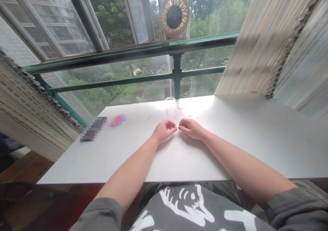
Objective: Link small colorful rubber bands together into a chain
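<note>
My left hand (163, 132) and right hand (192, 130) nearly meet above a white worktop (176, 162), fingers curled toward thumbs; whether they pinch anything tiny, I cannot tell. Just beyond my fingertips lie a small reddish piece (175, 117) and, slightly right, another small piece (190, 116). Farther out stand a clear cup (170, 104) and, beside it, a clear round item (181, 105). Well left of my fingers spreads a pink, multicoloured pile (118, 120).

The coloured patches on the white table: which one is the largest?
The mostly pink heap on the left of the table, near the blurred dark object. It spreads wider than the bluish patch and reddish bits farther right.
</note>
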`<state>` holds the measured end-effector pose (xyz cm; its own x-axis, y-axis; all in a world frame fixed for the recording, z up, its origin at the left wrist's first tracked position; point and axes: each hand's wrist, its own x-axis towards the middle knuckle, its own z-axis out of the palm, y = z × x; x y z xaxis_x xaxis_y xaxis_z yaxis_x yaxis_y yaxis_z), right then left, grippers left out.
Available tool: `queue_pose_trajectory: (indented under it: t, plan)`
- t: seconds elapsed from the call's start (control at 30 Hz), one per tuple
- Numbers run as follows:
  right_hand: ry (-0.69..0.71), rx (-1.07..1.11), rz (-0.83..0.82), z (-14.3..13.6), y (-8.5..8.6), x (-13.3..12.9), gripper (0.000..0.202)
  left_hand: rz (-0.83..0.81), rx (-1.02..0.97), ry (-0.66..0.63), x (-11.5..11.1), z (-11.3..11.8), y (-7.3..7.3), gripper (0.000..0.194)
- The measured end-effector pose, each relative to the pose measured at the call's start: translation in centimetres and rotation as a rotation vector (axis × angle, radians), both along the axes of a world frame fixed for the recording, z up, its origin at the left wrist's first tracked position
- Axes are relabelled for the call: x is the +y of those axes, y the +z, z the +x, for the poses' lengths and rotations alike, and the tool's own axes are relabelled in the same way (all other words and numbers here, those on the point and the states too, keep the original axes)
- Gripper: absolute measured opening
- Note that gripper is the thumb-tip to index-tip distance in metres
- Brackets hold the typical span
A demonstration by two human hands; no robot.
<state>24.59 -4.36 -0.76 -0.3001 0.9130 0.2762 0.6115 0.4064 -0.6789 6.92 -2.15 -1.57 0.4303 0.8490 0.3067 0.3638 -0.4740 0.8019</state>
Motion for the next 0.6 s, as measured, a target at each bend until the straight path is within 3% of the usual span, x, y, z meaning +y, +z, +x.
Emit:
queue_pose_trajectory:
  t: [0.4,0.6]
  plan:
    - [0.021,0.029,0.004,-0.02,0.00,-0.05,0.013,-0.002,0.000,0.000,0.03,-0.05,-0.09,0.024]
    - [0.014,0.019,0.013,0.00,-0.06,0.01,0.012,-0.007,0.130,0.011,-0.44,0.02,0.28,0.024]
